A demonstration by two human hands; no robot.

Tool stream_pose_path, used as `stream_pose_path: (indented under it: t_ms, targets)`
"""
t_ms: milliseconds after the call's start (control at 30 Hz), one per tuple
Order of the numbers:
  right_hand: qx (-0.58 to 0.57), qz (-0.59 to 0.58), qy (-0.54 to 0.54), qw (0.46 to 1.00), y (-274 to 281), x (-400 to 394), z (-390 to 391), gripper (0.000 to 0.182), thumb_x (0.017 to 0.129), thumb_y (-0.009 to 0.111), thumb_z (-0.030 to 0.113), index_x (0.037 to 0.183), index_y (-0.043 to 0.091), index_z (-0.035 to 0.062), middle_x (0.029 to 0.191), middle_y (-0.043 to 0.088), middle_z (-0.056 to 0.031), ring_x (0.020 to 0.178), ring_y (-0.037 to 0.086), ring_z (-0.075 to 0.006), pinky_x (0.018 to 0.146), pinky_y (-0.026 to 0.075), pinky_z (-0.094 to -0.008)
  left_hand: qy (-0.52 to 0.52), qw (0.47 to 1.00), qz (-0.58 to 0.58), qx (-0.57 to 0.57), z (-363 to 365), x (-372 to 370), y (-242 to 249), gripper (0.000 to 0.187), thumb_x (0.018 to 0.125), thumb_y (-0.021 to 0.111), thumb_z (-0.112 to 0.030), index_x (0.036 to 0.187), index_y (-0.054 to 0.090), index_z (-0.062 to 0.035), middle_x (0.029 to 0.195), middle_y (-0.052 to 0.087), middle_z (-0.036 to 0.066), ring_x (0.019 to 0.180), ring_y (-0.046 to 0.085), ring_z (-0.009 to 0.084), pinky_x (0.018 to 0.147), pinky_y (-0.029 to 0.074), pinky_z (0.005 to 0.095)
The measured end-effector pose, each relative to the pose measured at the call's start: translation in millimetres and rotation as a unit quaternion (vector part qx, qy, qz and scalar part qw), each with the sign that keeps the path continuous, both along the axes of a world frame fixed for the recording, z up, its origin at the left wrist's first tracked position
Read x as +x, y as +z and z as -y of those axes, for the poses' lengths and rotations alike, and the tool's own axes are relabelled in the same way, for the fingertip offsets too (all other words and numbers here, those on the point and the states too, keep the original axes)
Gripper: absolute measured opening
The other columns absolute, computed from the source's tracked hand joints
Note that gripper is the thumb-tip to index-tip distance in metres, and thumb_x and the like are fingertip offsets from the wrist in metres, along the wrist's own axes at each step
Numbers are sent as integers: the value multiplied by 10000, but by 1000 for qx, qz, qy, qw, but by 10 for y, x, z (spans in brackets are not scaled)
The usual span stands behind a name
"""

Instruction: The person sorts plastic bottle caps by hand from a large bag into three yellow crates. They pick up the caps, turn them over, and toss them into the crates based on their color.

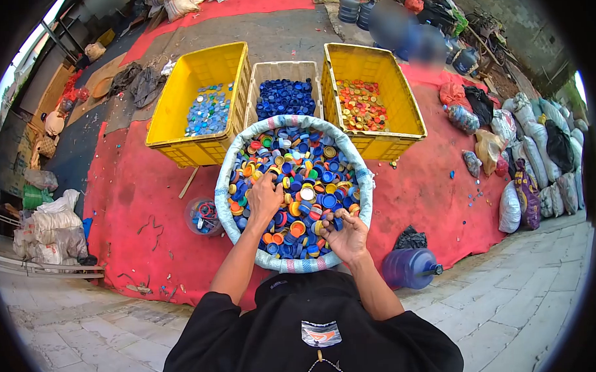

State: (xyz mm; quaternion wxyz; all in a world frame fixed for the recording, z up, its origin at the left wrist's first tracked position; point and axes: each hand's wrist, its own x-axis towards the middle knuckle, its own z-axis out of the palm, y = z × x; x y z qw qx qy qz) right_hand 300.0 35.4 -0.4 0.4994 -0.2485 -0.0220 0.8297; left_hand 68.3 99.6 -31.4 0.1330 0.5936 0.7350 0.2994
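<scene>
A big round basket [222, 182], its rim wrapped in pale blue cloth, is full of mixed plastic bottle caps [306, 192] in blue, yellow, orange, red and white. My left hand [265, 199] reaches down onto the caps at the left of the middle, fingers bent together; what is between the fingertips is hidden. Over the basket's lower right part, my right hand [350, 239] is turned palm up with fingers curled around bottle caps [338, 222], a dark blue one showing at the fingertips.
Beyond the basket stand a left yellow crate [198, 150] with light blue and clear caps, a whitish crate [250, 89] with dark blue caps, and a right yellow crate [391, 142] with red and orange caps. A water jug [409, 269] lies right; a small tub [204, 215] sits left.
</scene>
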Motion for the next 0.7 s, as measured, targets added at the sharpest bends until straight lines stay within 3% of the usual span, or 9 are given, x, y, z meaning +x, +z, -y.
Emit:
stream_pose_path:
  t_ms: [200,300,333,367,433,500,533,633,700]
  targets:
    - [0,23,14,1000,-21,-28,-27,162,823,622,250,822,554,103,907,573,-69,861,521,-229,767,429,-364,4,1000,2,16,-24,32,84,257,771,758,-212,900,645,-21,754,615,89,722,624,267,643,492,399]
    - [-1,57,23,998,-11,-40,-97,208,866,627,290,796,528,121,882,571,-56,863,530,-214,788,444,-370,-31,993,65,92,25,-15,68,251,780,749,-200,891,632,-7,761,608,107,725,612,268,653,488,397]
    - [-9,86,19,996,29,-68,-146,230,868,639,302,778,525,124,849,570,-53,851,526,-211,779,433,-373,-35,987,93,127,46,-30,63,191,813,731,-185,874,632,-34,751,606,65,678,600,199,587,471,339]
    - [-17,114,15,993,82,-106,-207,253,870,651,314,759,522,127,817,569,-50,840,522,-208,769,423,-376,-5,965,257,59,104,-65,64,175,825,726,-183,880,629,-49,755,606,47,666,592,171,564,457,314]
    - [28,175,41,983,132,-179,-374,311,898,672,278,709,474,131,739,553,-24,703,511,-144,663,435,-333,53,826,556,-75,255,-86,297,145,850,717,-179,893,622,-78,763,605,11,640,577,116,517,428,265]
    - [116,227,87,963,35,-218,-590,326,905,680,238,695,457,125,716,547,-19,629,491,-110,593,428,-297,49,679,732,-37,403,-135,392,121,893,670,-168,931,572,-109,820,605,3,611,550,80,474,398,222]
    - [140,302,106,937,27,-276,-714,324,905,692,189,695,455,120,690,538,-13,571,448,-60,519,387,-257,48,636,769,-35,484,-165,457,106,902,655,-169,948,576,-116,839,617,5,633,557,84,482,401,226]
    - [314,522,108,786,40,-525,-1051,260,816,770,195,913,595,28,705,569,-17,660,538,-91,612,450,-258,43,543,838,-21,690,-233,454,96,928,617,-176,1003,611,-117,911,654,21,708,585,109,509,423,246]
    - [425,657,159,602,123,-607,-1274,472,748,766,137,1165,578,18,999,696,-120,848,670,-234,762,502,-360,52,500,864,-21,819,-236,450,122,932,613,-174,1025,622,-96,888,640,12,718,592,118,531,439,241]
